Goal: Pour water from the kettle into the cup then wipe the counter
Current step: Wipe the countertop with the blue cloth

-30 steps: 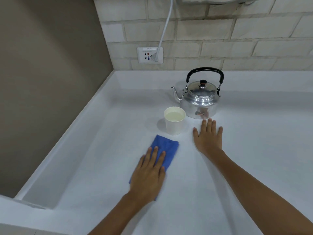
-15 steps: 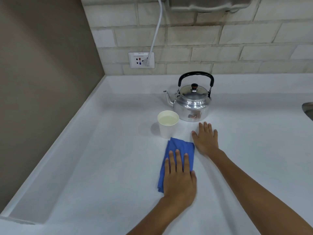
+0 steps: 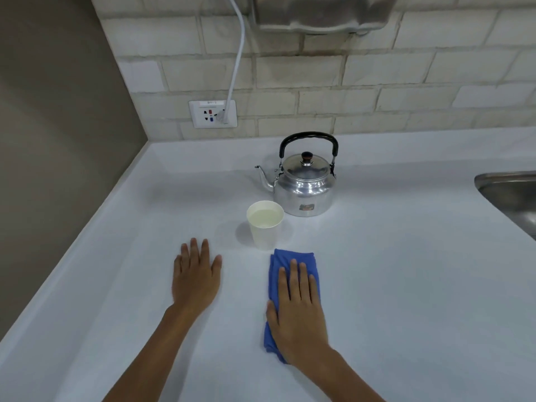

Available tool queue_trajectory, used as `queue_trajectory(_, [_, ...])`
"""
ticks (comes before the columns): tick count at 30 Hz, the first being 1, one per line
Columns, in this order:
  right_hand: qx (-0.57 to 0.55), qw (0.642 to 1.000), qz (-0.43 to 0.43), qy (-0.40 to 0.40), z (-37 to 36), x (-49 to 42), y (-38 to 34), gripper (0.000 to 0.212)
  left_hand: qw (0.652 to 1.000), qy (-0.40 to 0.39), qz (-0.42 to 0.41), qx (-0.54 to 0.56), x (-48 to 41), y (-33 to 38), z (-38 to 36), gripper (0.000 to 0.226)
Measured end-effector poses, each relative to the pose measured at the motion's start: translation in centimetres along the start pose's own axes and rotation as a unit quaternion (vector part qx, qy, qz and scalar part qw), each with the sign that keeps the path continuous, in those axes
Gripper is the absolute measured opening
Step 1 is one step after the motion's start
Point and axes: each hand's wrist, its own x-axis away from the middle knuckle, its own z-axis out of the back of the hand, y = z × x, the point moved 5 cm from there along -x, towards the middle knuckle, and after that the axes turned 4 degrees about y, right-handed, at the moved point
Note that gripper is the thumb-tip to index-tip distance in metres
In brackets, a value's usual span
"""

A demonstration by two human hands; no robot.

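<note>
Two hands flat on white counter (image 3: 406,271), palms down. Right hand (image 3: 298,311) fingers spread slightly, pressing folded blue cloth (image 3: 293,256), which lies just near of cup (image 3: 264,224). Left hand (image 3: 195,278) open, fingers together-ish, on bare counter, left of cloth, slightly blurred. Cup white, holds water, upright. Kettle (image 3: 304,187) steel, black handle up, lid on, just far-right of cup, spout pointing left. Sink (image 3: 510,195) edge far right. Wall socket (image 3: 213,114) with white cord (image 3: 236,56) plugged in.

one kettle (image 3: 307,185), one cup (image 3: 264,224) (full), one cloth (image 3: 293,265)
</note>
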Motion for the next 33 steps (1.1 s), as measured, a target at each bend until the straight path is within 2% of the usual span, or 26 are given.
queue_trajectory(4, [-0.019, 1.0, -0.009, -0.001, -0.6, -1.6, 5.7, 0.061, 1.0, 0.023, 0.0, -0.001, 0.0, 0.0, -0.3, 0.058])
queue_trajectory(7, [-0.017, 0.999, -0.023, -0.031, -1.1, -5.0, 8.5, 0.075, 0.999, 0.031, -0.001, -0.017, 0.2, 0.3, -0.3, 0.058])
queue_trajectory(9, [-0.002, 1.0, -0.006, -0.031, -2.0, -7.9, 8.4, 0.068, 0.999, 0.031, 0.002, -0.021, 0.2, 0.4, -0.2, 0.058])
queue_trajectory(11, [0.006, 0.999, 0.04, -0.027, -2.7, -10.5, 6.9, 0.057, 0.999, 0.029, 0.004, -0.019, 0.2, 0.4, -0.2, 0.058])
queue_trajectory(14, [-0.006, 0.993, 0.116, -0.028, -3.1, -11.3, 5.4, 0.055, 0.999, 0.028, 0.0, -0.024, 0.2, 0.3, -0.3, 0.058])
queue_trajectory(18, [-0.058, 0.973, 0.22, -0.034, -3.1, -8.8, 7.9, 0.056, 0.998, 0.045, -0.008, -0.036, 0.2, 0.2, -0.3, 0.059])
queue_trajectory(20, [-0.068, 0.974, 0.211, -0.041, -2.6, -9.1, 10.4, 0.055, 0.998, 0.045, -0.006, -0.034, 0.1, 0.1, -0.4, 0.059])
queue_trajectory(23, [-0.04, 0.992, 0.111, -0.037, -1.8, -10.9, 13.8, 0.054, 0.999, 0.039, -0.001, -0.031, 0.2, 0.2, -0.5, 0.059])
queue_trajectory(25, [-0.006, 0.999, 0.037, -0.034, -1.7, -11.2, 13.8, 0.054, 0.999, 0.039, 0.0, -0.035, 0.1, 0.2, -0.5, 0.059])
queue_trajectory(27, [-0.003, 0.999, 0.004, -0.037, -1.7, -10.2, 11.4, 0.055, 0.999, 0.037, 0.001, -0.035, 0.1, 0.3, -0.6, 0.059])
queue_trajectory(31, [-0.022, 0.996, 0.087, 0.008, -1.3, -4.1, 4.5, 0.054, 0.998, 0.045, -0.001, -0.032, 0.1, 0.1, -0.7, 0.059])
queue_trajectory(33, [-0.041, 0.993, 0.113, -0.019, -1.2, -1.4, 3.9, 0.055, 0.999, 0.042, -0.004, -0.033, 0.0, 0.1, -0.7, 0.059])
